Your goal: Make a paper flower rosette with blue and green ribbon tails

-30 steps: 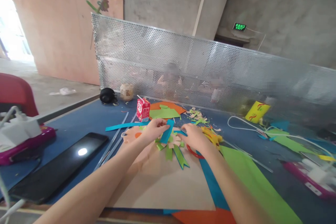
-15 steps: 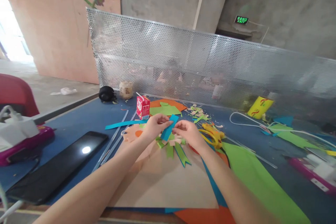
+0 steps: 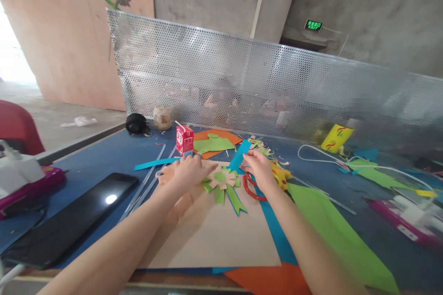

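My right hand (image 3: 259, 168) pinches a short blue felt strip (image 3: 239, 156), which slants up and away from the fingers. My left hand (image 3: 192, 170) is palm down with its fingers apart, over a pale flower-shaped piece with its middle mostly covered. Between the hands a pale and green rosette (image 3: 220, 176) with forked green and blue tails lies on a large beige sheet (image 3: 221, 239). Beside my right hand are red scissors handles (image 3: 252, 189), partly under the wrist. A longer blue strip (image 3: 152, 164) reaches left from under my left fingers.
A red drink box (image 3: 184, 140) stands behind my left hand. A black phone (image 3: 76, 216) and clear sticks (image 3: 147, 186) lie left. Green scraps (image 3: 263, 147), a yellow roll (image 3: 337, 138) and a green sheet (image 3: 332, 230) are right. A perforated metal screen (image 3: 194, 69) stands behind.
My left hand has let go of the short blue strip and moved left. My right hand keeps the strip and has shifted slightly right, uncovering the rosette and the red handles.
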`<state>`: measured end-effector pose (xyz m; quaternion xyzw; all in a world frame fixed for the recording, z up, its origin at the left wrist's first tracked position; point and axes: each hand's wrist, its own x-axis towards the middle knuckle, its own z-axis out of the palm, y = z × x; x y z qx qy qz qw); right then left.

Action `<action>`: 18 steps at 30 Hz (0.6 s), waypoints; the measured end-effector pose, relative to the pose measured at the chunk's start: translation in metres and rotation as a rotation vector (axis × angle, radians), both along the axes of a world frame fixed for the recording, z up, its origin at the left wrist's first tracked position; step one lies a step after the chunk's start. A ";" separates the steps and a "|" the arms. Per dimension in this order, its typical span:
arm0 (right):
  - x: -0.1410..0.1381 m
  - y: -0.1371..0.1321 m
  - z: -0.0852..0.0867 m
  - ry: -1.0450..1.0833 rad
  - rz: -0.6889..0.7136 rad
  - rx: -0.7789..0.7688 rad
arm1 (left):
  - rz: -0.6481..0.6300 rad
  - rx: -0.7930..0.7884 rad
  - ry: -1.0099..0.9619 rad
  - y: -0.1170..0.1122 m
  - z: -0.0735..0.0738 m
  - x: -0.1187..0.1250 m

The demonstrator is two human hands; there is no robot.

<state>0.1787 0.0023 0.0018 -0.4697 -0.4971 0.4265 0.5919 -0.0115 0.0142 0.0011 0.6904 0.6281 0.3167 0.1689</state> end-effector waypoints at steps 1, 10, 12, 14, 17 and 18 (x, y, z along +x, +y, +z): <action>0.003 0.001 0.000 0.016 -0.010 -0.018 | 0.025 -0.010 0.072 -0.001 -0.002 -0.001; 0.003 0.003 -0.011 0.025 0.055 -0.158 | -0.019 -0.062 0.275 0.003 -0.007 0.003; 0.003 0.005 -0.014 0.026 0.080 -0.180 | -0.056 -0.061 0.246 0.006 -0.009 0.003; 0.004 0.006 -0.016 0.031 0.103 -0.193 | -0.085 -0.055 0.207 0.009 -0.011 0.003; 0.006 0.008 -0.016 0.026 0.102 -0.186 | -0.113 -0.045 0.137 0.012 -0.015 0.004; 0.007 0.008 -0.016 0.021 0.093 -0.178 | -0.112 -0.042 0.110 0.012 -0.016 0.004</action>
